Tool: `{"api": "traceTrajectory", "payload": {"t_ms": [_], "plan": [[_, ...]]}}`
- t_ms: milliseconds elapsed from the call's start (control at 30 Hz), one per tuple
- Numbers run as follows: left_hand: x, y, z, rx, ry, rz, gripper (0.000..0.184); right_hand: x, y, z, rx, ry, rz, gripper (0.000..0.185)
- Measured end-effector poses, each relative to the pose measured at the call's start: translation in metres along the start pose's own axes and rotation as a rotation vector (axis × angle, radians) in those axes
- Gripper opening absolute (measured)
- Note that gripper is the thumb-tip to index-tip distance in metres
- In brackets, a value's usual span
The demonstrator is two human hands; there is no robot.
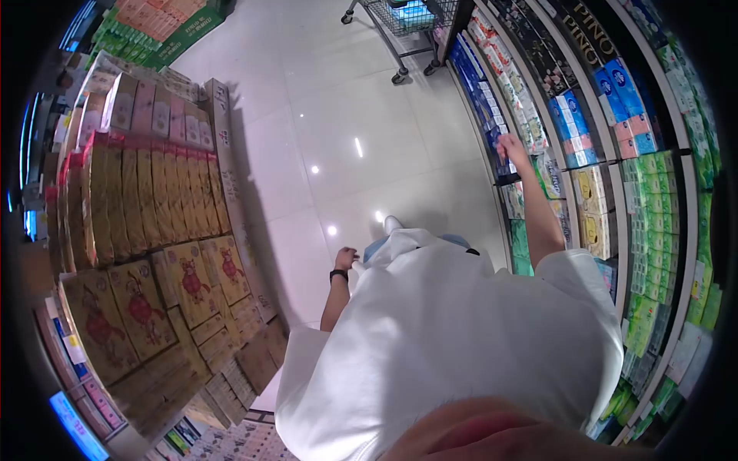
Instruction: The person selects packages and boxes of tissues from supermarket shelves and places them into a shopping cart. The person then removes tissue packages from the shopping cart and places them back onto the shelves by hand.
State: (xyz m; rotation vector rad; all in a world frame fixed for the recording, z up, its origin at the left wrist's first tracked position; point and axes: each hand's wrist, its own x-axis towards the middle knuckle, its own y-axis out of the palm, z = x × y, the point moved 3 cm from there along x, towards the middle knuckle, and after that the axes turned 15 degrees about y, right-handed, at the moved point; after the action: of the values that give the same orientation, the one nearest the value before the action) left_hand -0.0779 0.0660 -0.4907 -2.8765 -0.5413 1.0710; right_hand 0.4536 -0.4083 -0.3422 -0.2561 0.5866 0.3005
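Note:
My right hand (510, 149) is stretched out toward the shelves on the right, its fingers loosely bent and apart with nothing visible in them. Nearest to it are dark blue packs (480, 107) and, just beside the wrist, green and white packs (548, 175). Whether the fingertips touch a pack I cannot tell. Low at my side hangs my left hand (347, 259), fingers slightly curled and holding nothing that shows. A black band (338, 273) circles its wrist.
A wire shopping cart (415, 21) stands ahead in the aisle. Stacked gold packs (154, 188) and printed cartons (188, 280) line the left. Shelves of blue packs (619, 88) and green packs (652, 223) run along the right. Glossy tiles (307, 138) form the floor.

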Motion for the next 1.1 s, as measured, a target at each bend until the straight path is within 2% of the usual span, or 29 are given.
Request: {"api": "traceTrajectory", "payload": {"t_ms": [33,100,167,233,300,333,400,433,467,500,533,567,633,667,733,767,800,833,867,900,933,967,1000,1033,1067,1100], "plan": [[0.019,0.002,-0.067,0.023,-0.027,-0.049,0.025,-0.011,0.038,0.080,0.098,0.004,0.014,0.021],[0.085,0.005,-0.163,-0.057,0.230,-0.077,0.022,0.034,0.077,0.137,0.136,-0.073,0.107,0.021],[0.129,0.016,-0.268,-0.069,0.397,-0.029,0.020,0.056,0.111,0.161,-0.052,-0.049,0.129,0.021],[0.164,0.022,-0.342,-0.023,0.447,0.023,0.019,0.075,0.132,0.145,-0.091,0.054,0.141,0.019],[0.197,0.035,-0.391,0.001,0.527,0.165,0.020,0.108,0.140,0.071,-0.041,0.210,0.164,0.017],[0.209,0.038,-0.405,0.026,0.502,0.192,0.020,0.113,0.141,0.027,-0.035,0.293,0.139,0.016],[0.244,0.033,-0.392,0.070,0.370,0.235,0.026,0.135,0.133,-0.107,-0.161,0.521,0.132,0.021],[0.260,0.028,-0.369,0.055,0.304,0.177,0.023,0.149,0.125,-0.208,-0.560,0.431,0.224,0.023],[0.270,0.017,-0.338,0.113,0.235,0.138,0.026,0.138,0.125,-0.315,0.022,0.767,0.334,0.024],[0.268,0.004,-0.315,0.227,0.066,0.140,0.029,0.095,0.093,-0.328,-0.015,0.988,0.297,0.023],[0.256,-0.009,-0.309,0.481,0.073,0.210,0.032,0.062,0.079,-0.304,0.091,1.134,0.262,0.022],[0.284,-0.048,-0.212,0.747,0.400,0.326,0.034,0.034,0.071,-0.287,0.195,1.225,0.249,0.021],[0.274,-0.067,-0.237,0.803,0.069,0.463,0.033,0.027,0.054,-0.244,0.340,1.282,0.232,0.019],[0.286,-0.074,-0.258,0.821,0.005,0.514,0.032,0.038,0.046,-0.223,0.395,1.276,0.228,0.018],[0.340,-0.087,-0.309,0.887,0.002,0.621,0.031,0.090,0.035,-0.179,0.440,1.219,0.208,0.016],[0.377,-0.089,-0.338,0.954,0.084,0.709,0.030,0.136,0.031,-0.159,0.366,1.177,0.184,0.015],[0.417,-0.088,-0.368,1.047,0.269,0.834,0.029,0.199,0.027,-0.150,0.212,1.154,0.157,0.019],[0.456,-0.083,-0.402,1.169,0.627,1.018,0.029,0.264,0.037,-0.115,-0.115,1.104,-0.107,0.016],[0.470,-0.059,-0.491,0.878,0.110,0.424,0.026,0.318,0.037,-0.057,-0.200,0.832,-0.125,0.017],[0.524,-0.053,-0.529,0.992,0.433,0.287,0.025,0.370,0.038,0.007,-0.300,0.560,-0.157,0.018],[0.553,-0.032,-0.600,1.059,0.552,0.199,0.021,0.425,0.045,0.056,-0.525,0.294,-0.375,0.017],[0.594,-0.021,-0.654,1.068,0.815,0.219,0.023,0.443,0.064,0.137,-0.277,0.087,-0.566,0.017],[0.614,0.000,-0.716,1.103,0.970,0.154,0.029,0.469,0.078,0.209,-0.275,0.017,-0.557,0.017],[0.638,0.018,-0.770,1.188,1.079,0.129,0.032,0.468,0.100,0.296,-0.208,-0.150,-0.621,0.016],[0.646,0.037,-0.824,1.226,1.168,0.124,0.035,0.492,0.119,0.345,-0.242,-0.162,-0.573,0.016],[0.666,0.063,-0.872,1.249,1.282,0.140,0.037,0.485,0.140,0.410,-0.256,-0.292,-0.570,0.019]]}}
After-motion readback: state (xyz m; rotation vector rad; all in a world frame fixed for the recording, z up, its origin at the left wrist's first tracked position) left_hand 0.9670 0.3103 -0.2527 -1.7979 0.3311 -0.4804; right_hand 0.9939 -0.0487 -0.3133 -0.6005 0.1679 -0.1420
